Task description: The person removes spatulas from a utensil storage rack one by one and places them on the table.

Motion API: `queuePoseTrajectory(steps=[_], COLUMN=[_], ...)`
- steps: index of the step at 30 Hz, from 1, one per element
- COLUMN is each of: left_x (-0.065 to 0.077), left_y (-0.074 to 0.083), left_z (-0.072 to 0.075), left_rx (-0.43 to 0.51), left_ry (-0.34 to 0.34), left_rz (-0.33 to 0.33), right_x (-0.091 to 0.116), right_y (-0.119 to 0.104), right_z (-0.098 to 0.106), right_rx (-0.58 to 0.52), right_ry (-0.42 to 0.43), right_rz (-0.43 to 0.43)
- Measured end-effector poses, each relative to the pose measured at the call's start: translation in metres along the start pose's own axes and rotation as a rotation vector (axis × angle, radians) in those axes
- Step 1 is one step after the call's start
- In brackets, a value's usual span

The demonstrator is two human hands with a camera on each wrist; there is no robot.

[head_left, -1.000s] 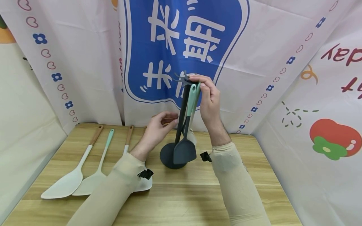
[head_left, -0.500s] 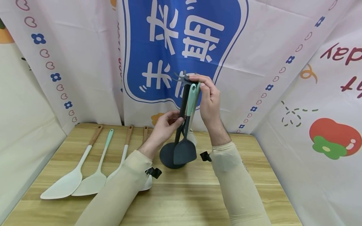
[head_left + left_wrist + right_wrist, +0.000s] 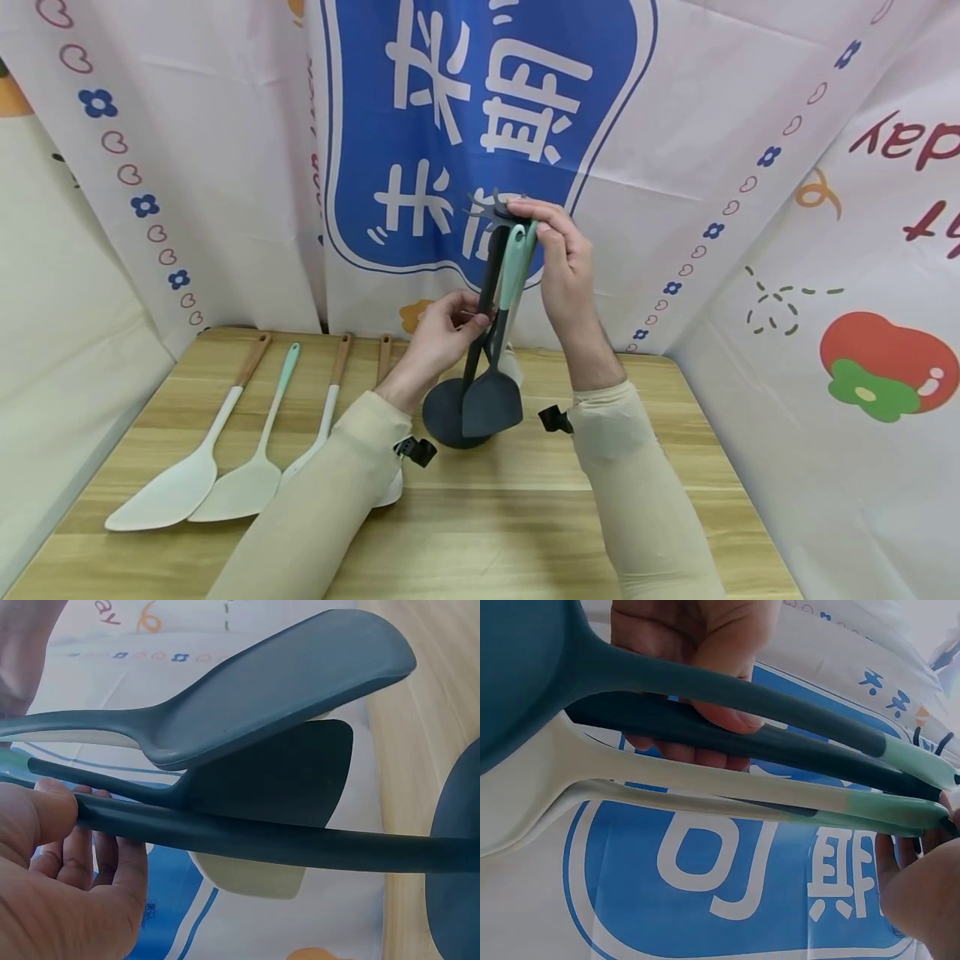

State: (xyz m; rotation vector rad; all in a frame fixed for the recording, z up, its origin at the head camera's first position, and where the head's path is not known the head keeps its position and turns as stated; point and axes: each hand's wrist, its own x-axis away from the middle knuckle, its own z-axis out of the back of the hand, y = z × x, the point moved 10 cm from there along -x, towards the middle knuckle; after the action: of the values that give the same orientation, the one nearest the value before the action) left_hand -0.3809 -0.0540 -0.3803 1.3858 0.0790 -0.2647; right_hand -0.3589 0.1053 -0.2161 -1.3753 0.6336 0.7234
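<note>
A dark utensil stand (image 3: pixel 491 275) with a round base and a hooked top rises from the wooden table, leaning slightly. My left hand (image 3: pixel 442 333) holds its pole (image 3: pixel 315 844) between thumb and fingers around mid-height. At the top, my right hand (image 3: pixel 566 267) grips the hooked ring, fingers over it and thumb against a mint handle end. Dark spatulas (image 3: pixel 285 682) and pale ones (image 3: pixel 525 795) with mint handles hang on the stand's right side. One dark spatula (image 3: pixel 492 404) faces the head camera and covers part of the base.
Left of the stand lie several utensils: a white turner (image 3: pixel 168 496) with wooden handle, a cream one with mint handle (image 3: pixel 287 367), and others with wooden handles (image 3: pixel 341 358), partly under my left sleeve. A printed cloth (image 3: pixel 675 100) hangs behind the table (image 3: pixel 630 500).
My left hand has moved right and taken hold of the pole. The stand's top and my right hand have shifted slightly right, with the hung spatulas.
</note>
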Motion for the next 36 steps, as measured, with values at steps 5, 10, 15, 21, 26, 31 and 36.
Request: queuePoseTrajectory(steps=[5,10,15,21,26,31,36], left_x=[0.000,-0.001,-0.001,0.000,0.000,-0.001,-0.001], left_y=[0.001,0.001,0.000,0.001,0.000,-0.001,-0.001], left_z=[-0.001,-0.001,-0.001,-0.001,-0.001,-0.001,-0.001], left_rx=[-0.008,-0.009,-0.012,-0.002,-0.007,-0.013,-0.008], left_ry=[-0.006,-0.016,-0.013,-0.022,-0.024,-0.023,-0.025], left_rz=[0.008,0.015,0.017,0.018,0.027,0.033,0.039], right_x=[0.002,0.011,0.028,0.053,0.077,0.096,0.110], right_y=[-0.001,0.003,0.007,0.010,0.019,0.028,0.035], right_z=[0.009,0.023,0.033,0.038,0.038,0.034,0.030], right_rx=[0.009,-0.001,-0.011,-0.043,-0.064,-0.093,-0.102], right_ry=[-0.017,0.022,0.062,0.069,0.046,0.022,0.002], right_rz=[-0.039,-0.101,-0.132,-0.168,-0.254,-0.290,-0.325])
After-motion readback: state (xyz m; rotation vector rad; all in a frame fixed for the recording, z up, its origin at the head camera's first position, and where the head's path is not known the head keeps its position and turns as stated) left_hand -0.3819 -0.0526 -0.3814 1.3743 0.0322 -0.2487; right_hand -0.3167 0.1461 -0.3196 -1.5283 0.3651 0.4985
